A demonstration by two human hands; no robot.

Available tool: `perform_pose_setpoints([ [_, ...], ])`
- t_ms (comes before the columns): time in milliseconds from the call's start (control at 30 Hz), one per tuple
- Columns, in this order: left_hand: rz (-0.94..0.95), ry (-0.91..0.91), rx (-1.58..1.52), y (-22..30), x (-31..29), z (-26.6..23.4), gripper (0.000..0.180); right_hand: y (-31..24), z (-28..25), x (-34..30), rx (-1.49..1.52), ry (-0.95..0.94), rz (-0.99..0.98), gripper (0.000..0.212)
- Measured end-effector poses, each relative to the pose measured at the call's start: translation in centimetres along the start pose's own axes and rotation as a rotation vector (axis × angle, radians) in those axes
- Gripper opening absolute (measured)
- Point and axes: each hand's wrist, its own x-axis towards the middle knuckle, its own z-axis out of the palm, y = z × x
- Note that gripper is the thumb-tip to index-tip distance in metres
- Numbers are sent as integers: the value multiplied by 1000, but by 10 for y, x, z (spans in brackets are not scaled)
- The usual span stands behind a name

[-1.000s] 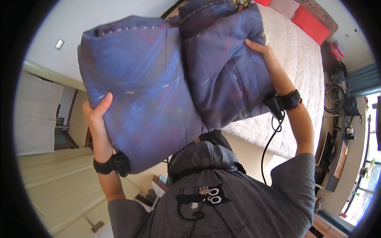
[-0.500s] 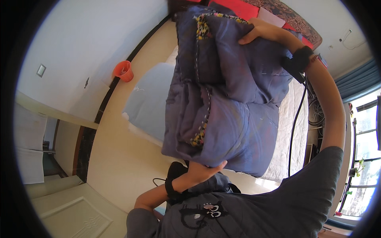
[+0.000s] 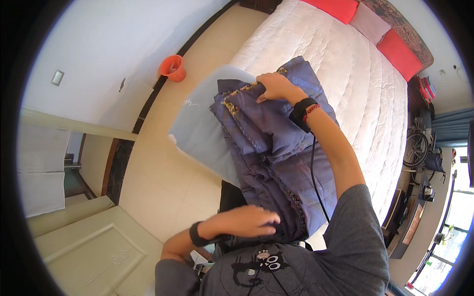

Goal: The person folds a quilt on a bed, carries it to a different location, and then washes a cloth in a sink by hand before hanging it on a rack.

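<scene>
Bed (image 3: 296, 34) with pale quilted bedspread (image 3: 365, 123), red and pink pillows (image 3: 400, 54) at its head, folded purple-blue quilt (image 3: 279, 123) over its near edge, beige floor (image 3: 148, 182) bearing an orange wastebasket (image 3: 170, 70)

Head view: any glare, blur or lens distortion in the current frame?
Head view: glare whites out parts of the window at right; head view: the left hand looks slightly motion-blurred; head view: fisheye bows the right edge of the bed, and the corners go black.

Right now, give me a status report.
Right hand gripping folded purple-blue quilt; left hand open, by its near end. Quilt overlaps white quilted bedspread. Thin black cable crosses the quilt.
</scene>
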Motion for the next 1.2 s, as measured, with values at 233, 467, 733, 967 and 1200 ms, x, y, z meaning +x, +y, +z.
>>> perform_pose_setpoints([
  [233, 119, 894, 298, 5, 83, -213, 50, 58, 9, -9, 67, 345, 166, 55],
  [467, -531, 309, 324, -161, 208, -357, 111, 96, 8, -46, 433, 616, 175, 46],
  [733, -749, 110, 220, -227, 286, -399, 106, 135, 121, -369, 647, 857, 1340, 52],
  [967, -1006, -16, 340, -196, 335, -398, 104, -7, 245, -525, 1891, 417, 1865, 55],
  [1200, -802, 62, 94, -182, 353, -373, 89, 11, 231, -464, 2126, 1166, 1206, 72],
])
